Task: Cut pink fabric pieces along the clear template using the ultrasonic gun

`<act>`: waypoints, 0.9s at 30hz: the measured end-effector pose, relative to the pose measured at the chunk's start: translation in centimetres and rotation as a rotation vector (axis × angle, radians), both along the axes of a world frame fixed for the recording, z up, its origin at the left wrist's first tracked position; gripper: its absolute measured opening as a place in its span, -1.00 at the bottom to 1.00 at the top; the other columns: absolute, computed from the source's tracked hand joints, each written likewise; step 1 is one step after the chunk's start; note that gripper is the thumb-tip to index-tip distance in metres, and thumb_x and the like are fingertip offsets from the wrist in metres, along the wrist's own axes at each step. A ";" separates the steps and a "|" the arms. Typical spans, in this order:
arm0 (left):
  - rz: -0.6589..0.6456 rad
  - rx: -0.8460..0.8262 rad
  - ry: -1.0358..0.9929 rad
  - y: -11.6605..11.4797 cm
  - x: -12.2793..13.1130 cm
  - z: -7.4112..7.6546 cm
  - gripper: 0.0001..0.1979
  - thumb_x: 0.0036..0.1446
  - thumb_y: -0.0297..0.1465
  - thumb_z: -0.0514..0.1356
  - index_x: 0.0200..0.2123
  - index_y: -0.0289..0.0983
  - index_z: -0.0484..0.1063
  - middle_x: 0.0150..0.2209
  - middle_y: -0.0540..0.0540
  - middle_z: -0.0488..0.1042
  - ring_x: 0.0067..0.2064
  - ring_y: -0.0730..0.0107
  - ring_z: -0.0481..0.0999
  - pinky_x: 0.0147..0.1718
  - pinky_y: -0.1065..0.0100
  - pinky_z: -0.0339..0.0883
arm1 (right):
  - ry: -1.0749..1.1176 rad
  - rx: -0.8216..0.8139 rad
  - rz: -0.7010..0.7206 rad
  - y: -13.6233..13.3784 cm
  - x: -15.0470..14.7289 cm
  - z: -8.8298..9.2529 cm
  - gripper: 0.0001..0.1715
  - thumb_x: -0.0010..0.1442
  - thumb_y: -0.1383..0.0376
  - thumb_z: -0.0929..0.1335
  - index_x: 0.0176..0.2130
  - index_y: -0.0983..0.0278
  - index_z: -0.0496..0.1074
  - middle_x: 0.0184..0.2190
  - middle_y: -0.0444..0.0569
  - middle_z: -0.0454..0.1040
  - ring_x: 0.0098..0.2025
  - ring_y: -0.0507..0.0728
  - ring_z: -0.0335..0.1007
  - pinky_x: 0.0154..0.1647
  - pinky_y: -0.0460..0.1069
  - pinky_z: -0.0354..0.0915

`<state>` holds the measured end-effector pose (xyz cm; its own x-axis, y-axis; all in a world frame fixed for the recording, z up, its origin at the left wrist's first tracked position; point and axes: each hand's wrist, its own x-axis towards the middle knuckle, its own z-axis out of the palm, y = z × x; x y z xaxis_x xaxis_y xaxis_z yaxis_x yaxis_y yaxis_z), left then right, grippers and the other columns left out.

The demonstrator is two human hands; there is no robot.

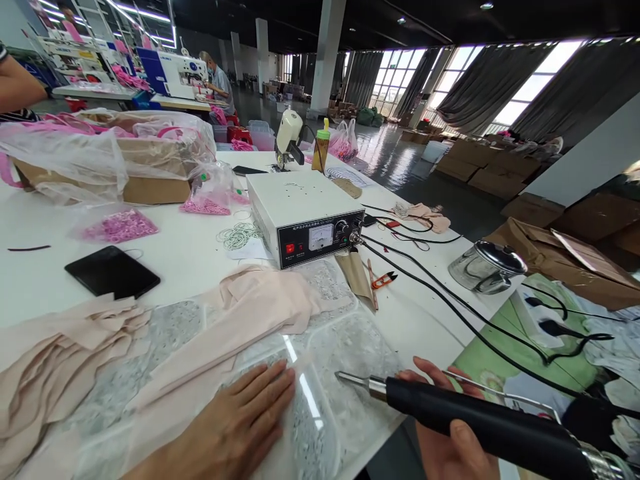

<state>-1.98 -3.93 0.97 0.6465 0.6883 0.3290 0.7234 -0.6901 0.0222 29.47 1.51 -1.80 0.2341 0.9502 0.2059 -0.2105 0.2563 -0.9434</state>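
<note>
Head view. Your left hand (240,413): flat, fingers extended, on pale pink cloth (260,300), which lies over the marbled mat (370,347). Your right hand (437,433): closed around the black handpiece (465,413), tip above the mat. Hazards, as judged: a slip could send the tip into your left fingers; a snagged cable (450,303) could jerk it. Containers: plastic-lined carton (160,189), pink pieces; clear bag (117,225), pink bits; bottle (321,150), amber contents; lidded metal mug (473,268), contents hidden.
</note>
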 end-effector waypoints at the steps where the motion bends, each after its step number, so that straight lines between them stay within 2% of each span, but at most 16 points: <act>1: 0.000 0.005 -0.011 0.0 0.1 0.1 -0.57 0.47 -0.49 -0.04 0.32 -0.43 0.29 0.28 -0.27 0.39 0.33 0.07 0.35 0.25 0.11 0.35 | 0.018 -0.020 0.003 0.1 -0.1 0.3 -0.55 0.24 0.03 0.40 0.05 0.14 0.38 -0.05 0.13 0.58 -0.18 0.34 0.63 -0.14 0.36 0.55; 5: 0.010 0.023 -0.038 -0.1 0.2 0.5 -0.57 0.48 -0.52 -0.05 0.33 -0.41 0.27 0.27 -0.24 0.41 0.33 0.11 0.35 0.26 0.17 0.33 | 0.125 -0.040 -0.006 0.1 -0.9 1.1 -0.59 0.14 0.08 0.46 -0.03 0.14 0.46 -0.08 0.02 0.60 -0.20 0.27 0.61 -0.10 0.31 0.53; 9: 0.008 0.014 0.017 -0.2 0.0 0.5 -0.54 0.46 -0.52 -0.04 0.36 -0.37 0.23 0.29 -0.21 0.39 0.33 0.11 0.35 0.25 0.16 0.35 | 0.213 0.003 -0.026 0.2 -2.0 1.5 -0.61 0.10 0.07 0.47 -0.10 0.15 0.49 -0.12 0.00 0.61 -0.23 0.24 0.59 -0.11 0.29 0.50; 11: 0.008 0.005 0.068 -0.2 -0.1 0.3 -0.52 0.45 -0.52 -0.03 0.39 -0.37 0.19 0.32 -0.20 0.34 0.34 0.09 0.33 0.24 0.13 0.36 | 0.257 0.018 -0.042 0.5 -2.5 1.9 -0.63 0.07 0.07 0.48 -0.15 0.17 0.51 -0.17 -0.02 0.61 -0.29 0.20 0.57 -0.17 0.24 0.50; 15: 0.003 -0.012 0.096 -0.2 -0.3 0.2 -0.50 0.46 -0.49 -0.03 0.41 -0.35 0.14 0.36 -0.18 0.28 0.34 0.10 0.33 0.24 0.14 0.36 | 0.334 0.086 -0.060 1.8 -3.6 3.2 -0.69 0.04 0.10 0.46 -0.26 0.24 0.53 -0.33 -0.08 0.54 -0.49 0.07 0.44 -0.40 0.08 0.43; 21: 0.003 -0.031 -0.008 -0.1 -0.3 0.3 -0.50 0.44 -0.49 0.03 0.40 -0.34 0.17 0.35 -0.17 0.30 0.33 0.11 0.35 0.27 0.19 0.32 | 0.331 0.198 0.011 3.5 -5.4 4.4 -0.71 0.04 0.14 0.41 -0.27 0.27 0.55 -0.38 -0.07 0.51 -0.57 0.04 0.38 -0.53 0.02 0.35; 27: 0.015 -0.024 0.036 -0.2 -0.2 -0.2 -0.53 0.47 -0.49 -0.03 0.38 -0.36 0.20 0.37 -0.16 0.26 0.36 0.10 0.31 0.28 0.16 0.29 | 0.322 0.243 0.070 4.4 -7.5 4.7 -0.73 0.07 0.16 0.38 -0.25 0.25 0.54 -0.37 -0.07 0.48 -0.56 0.04 0.38 -0.53 0.01 0.34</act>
<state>-2.19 -4.12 0.81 0.6473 0.7052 0.2894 0.7341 -0.6789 0.0124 21.97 5.88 2.87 0.2597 0.8988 0.3530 -0.5101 0.4381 -0.7402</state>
